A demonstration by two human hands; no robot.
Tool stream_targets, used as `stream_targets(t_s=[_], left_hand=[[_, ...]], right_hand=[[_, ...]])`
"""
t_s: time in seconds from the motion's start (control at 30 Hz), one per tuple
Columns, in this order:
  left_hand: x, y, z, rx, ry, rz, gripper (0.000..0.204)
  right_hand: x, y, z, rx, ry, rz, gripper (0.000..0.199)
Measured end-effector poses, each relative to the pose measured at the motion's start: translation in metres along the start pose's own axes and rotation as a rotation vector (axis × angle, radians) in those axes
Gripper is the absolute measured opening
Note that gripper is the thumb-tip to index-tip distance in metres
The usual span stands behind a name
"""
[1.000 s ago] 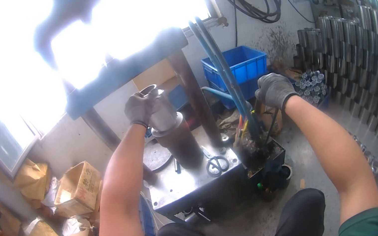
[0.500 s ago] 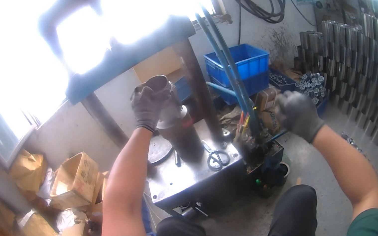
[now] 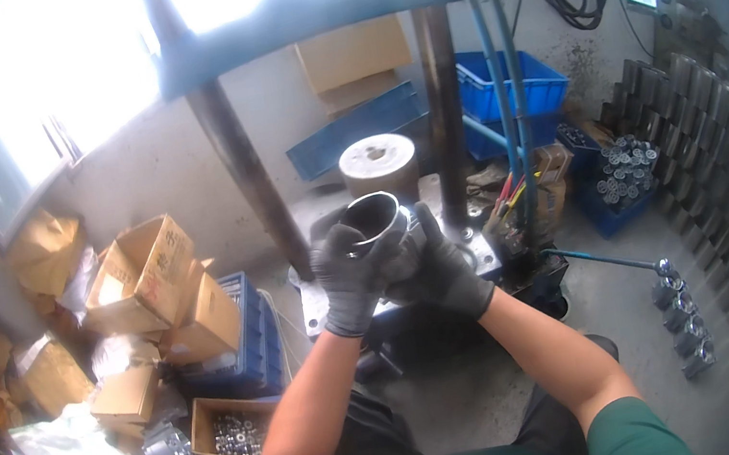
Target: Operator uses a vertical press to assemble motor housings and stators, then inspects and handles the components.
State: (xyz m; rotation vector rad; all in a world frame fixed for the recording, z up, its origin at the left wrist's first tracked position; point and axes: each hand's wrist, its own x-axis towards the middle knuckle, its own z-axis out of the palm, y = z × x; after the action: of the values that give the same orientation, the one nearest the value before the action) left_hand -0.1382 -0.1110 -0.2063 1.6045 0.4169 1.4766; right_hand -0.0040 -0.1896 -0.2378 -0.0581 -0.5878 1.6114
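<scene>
Fingers of the left hand [image 3: 347, 281] and right hand [image 3: 444, 276] wrap around a metal tube [image 3: 372, 214], holding it up near the tabletop [image 3: 313, 299]. The tube is off the round block [image 3: 378, 157] behind it, and not set down yet. Its rim is thin, round and shiny; its inside looks dark. The block has a flat, pale top. The gloves [image 3: 347, 306] look soft and grey.

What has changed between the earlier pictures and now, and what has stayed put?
The left hand has brought the metal cylinder from the top of the dark round column toward the body. The right hand has come inward from the right and now holds the cylinder too. The blue crate and the open cardboard box stay where they were.
</scene>
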Motion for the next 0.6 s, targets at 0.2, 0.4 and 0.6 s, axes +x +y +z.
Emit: stream_targets(t_s=[0.2, 0.4, 0.6], left_hand=[[0.002, -0.037, -0.038, 0.520, -0.140, 0.425, 0.047], [-0.005, -0.101, -0.053, 0.625, -0.263, 0.163, 0.045], [-0.007, -0.104, -0.055, 0.408, -0.295, 0.112, 0.046]], right_hand=[[0.027, 0.047, -0.066, -0.365, 0.306, -0.235, 0.064], [0.026, 0.043, -0.135, 0.420, 0.312, 0.128, 0.058], [0.025, 0.057, -0.101, -0.051, 0.479, -0.014, 0.055]])
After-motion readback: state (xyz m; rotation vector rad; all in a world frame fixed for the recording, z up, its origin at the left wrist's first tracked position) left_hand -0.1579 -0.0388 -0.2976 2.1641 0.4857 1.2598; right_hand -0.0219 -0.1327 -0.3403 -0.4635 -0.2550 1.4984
